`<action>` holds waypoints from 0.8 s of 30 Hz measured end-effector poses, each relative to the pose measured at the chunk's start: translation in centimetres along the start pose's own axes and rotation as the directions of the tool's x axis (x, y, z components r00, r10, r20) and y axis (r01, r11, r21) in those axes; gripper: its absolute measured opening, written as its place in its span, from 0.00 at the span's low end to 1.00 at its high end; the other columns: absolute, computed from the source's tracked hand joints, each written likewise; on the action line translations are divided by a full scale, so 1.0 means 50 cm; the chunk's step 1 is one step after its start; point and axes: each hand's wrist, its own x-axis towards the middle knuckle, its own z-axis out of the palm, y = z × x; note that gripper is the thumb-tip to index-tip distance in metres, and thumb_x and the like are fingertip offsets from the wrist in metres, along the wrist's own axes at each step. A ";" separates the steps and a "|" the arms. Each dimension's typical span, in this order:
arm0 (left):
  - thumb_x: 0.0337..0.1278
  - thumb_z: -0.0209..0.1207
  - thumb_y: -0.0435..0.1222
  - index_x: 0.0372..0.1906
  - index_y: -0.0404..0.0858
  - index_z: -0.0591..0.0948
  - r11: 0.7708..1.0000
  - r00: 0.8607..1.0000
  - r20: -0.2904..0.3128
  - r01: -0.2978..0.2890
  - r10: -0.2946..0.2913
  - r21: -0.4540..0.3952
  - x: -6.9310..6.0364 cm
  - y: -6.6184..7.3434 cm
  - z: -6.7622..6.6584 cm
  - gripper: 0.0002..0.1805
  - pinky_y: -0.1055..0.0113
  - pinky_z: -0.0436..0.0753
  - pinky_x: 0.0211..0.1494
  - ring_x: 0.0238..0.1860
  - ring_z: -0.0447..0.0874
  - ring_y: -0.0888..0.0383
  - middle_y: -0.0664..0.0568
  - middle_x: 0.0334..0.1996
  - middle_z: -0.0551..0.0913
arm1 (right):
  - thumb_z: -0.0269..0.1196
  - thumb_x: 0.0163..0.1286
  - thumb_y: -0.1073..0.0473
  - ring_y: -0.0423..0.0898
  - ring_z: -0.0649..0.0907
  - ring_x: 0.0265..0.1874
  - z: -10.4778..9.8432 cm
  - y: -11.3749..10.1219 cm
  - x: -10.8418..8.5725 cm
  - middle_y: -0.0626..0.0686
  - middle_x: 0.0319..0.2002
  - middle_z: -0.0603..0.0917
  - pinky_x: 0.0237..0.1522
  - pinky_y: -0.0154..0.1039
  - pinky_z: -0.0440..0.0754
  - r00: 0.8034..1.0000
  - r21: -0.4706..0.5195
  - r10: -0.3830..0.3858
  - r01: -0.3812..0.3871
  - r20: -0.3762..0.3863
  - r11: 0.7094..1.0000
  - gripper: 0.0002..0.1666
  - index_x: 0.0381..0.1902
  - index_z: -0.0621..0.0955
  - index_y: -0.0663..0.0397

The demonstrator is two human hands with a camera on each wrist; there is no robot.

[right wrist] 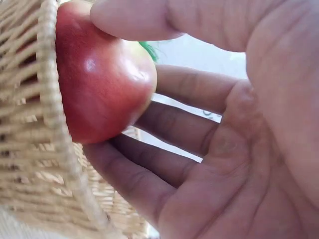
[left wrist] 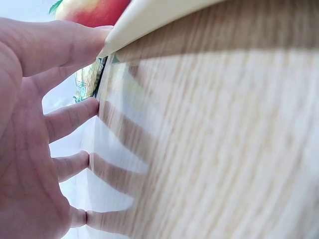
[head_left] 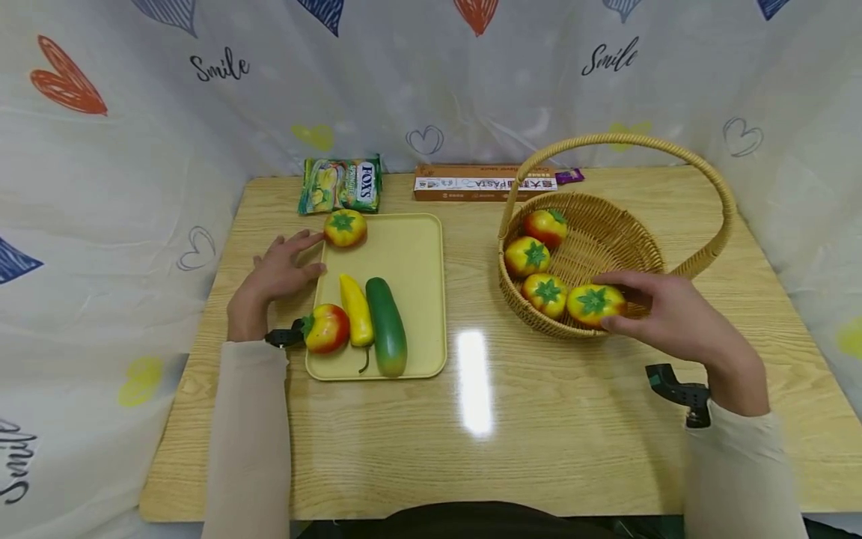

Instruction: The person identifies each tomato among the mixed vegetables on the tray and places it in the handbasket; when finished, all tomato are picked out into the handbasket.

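Note:
My right hand (head_left: 687, 318) holds a red-and-yellow toy tomato (head_left: 595, 303) between thumb and fingers at the near side of a wicker basket (head_left: 646, 243). The right wrist view shows this tomato (right wrist: 104, 74) beside the woven rim, with fingers curled around it. Three more tomatoes lie along the basket's left side. My left hand (head_left: 283, 269) is spread at the left edge of a pale yellow tray (head_left: 417, 299). In the left wrist view its thumb (left wrist: 65, 42) is at the tray's edge, and the other fingertips rest on the table.
On the tray are a tomato (head_left: 346, 228) at the far left corner, another (head_left: 327, 329) near the front, a yellow pepper (head_left: 358, 311) and a green cucumber-like vegetable (head_left: 387, 326). Behind stand a green snack packet (head_left: 340, 185) and a pasta box (head_left: 465, 183). The basket's tall handle (head_left: 619, 140) arches up.

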 end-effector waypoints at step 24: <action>0.82 0.59 0.48 0.88 0.47 0.62 1.000 1.000 -0.006 0.000 0.000 -0.003 -0.007 0.006 -0.002 0.39 0.10 0.28 0.74 0.87 0.32 0.21 0.37 0.90 0.48 | 0.76 0.74 0.54 0.65 0.83 0.70 0.055 -0.032 0.056 0.63 0.72 0.83 0.61 0.17 0.74 0.997 0.243 -0.003 -0.017 0.081 0.970 0.36 0.77 0.79 0.53</action>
